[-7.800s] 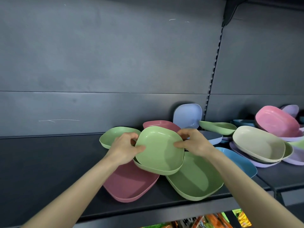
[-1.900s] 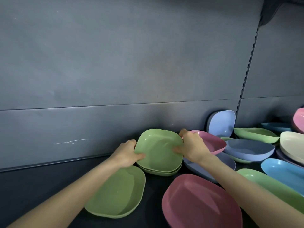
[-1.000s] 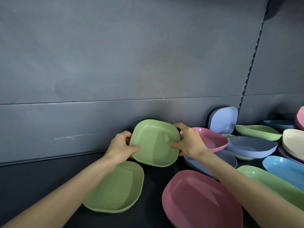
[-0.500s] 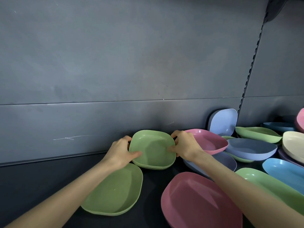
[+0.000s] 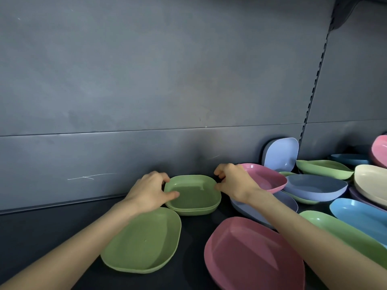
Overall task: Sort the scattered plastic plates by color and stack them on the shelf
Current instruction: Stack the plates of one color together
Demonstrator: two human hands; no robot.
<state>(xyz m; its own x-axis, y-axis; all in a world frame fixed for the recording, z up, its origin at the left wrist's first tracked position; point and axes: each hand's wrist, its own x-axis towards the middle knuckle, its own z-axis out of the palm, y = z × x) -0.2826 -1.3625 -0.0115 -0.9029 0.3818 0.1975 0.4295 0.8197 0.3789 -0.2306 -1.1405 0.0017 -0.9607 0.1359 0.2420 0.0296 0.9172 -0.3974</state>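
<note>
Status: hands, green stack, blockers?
Left hand grips green stack rim. Right hand at opposite rim, grip unclear. Stack on shelf. Large green plate in front.

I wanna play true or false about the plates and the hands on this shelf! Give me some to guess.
The small green stack sits on the shelf near the back wall. True.
The left hand holds a pink plate. False: it grips the green stack's left edge.
A big green plate lies in front of the stack. True.
The pale blue plate at the back lies flat. False: it leans upright against the wall.
</note>
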